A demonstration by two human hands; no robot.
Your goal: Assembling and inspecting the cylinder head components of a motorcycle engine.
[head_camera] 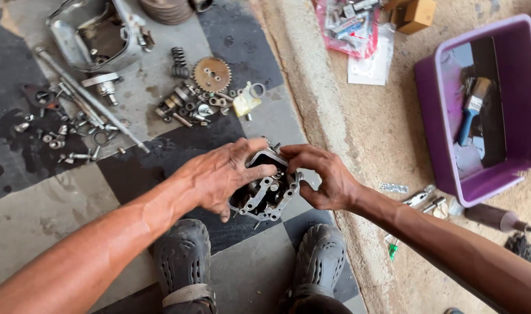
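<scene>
Above the two grey clogs point(184, 256), a metal engine casting point(266, 189) sits between both hands, clear of the floor. Left hand point(219, 174) covers its left side, thumb pressed on the upper rim, fingers wrapped beneath. Right hand point(326, 177) grips the right edge, fingertips pinched at the casting's top corner. Both forearms angle inward, wrists bent. Beyond the casting, a toothed sprocket point(212, 74) and loose bolts lie on chequered tiles point(44, 215). Right of the casting, on bare concrete, stands a purple tub point(434, 116) holding a paintbrush point(472, 110).
</scene>
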